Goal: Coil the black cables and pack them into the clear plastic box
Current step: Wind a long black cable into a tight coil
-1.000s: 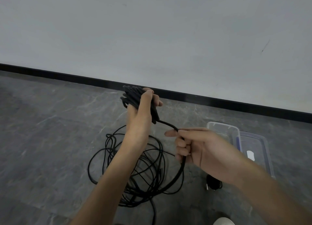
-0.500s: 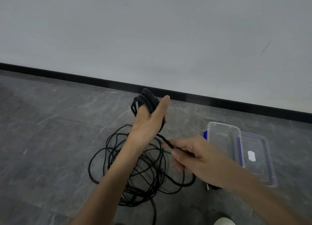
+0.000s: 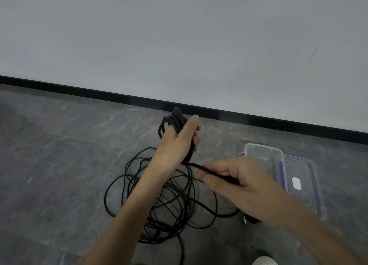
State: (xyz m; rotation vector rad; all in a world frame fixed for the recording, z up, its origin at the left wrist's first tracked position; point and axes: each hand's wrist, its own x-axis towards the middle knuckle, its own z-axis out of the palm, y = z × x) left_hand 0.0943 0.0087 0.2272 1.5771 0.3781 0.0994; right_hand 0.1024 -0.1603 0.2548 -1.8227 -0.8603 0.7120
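Observation:
My left hand (image 3: 177, 143) is raised over the floor with several turns of thick black cable (image 3: 175, 118) wound around its palm and fingers. From that bundle a strand runs down to my right hand (image 3: 231, 177), which pinches it between thumb and fingers. Below both hands a loose tangle of black cables (image 3: 165, 201) lies on the grey floor. The clear plastic box (image 3: 262, 155) stands open on the floor to the right, partly behind my right hand, with nothing visible inside.
The box's clear lid with blue edges (image 3: 302, 183) lies just right of the box. A black plug (image 3: 252, 220) peeks out under my right wrist. A white shoe tip (image 3: 263, 260) shows at the bottom edge. A white wall with black skirting (image 3: 258, 118) runs behind.
My left hand has turned so its back faces me, the wound bundle now over its top. My right hand dropped lower and to the right, pulling the strand under the left hand.

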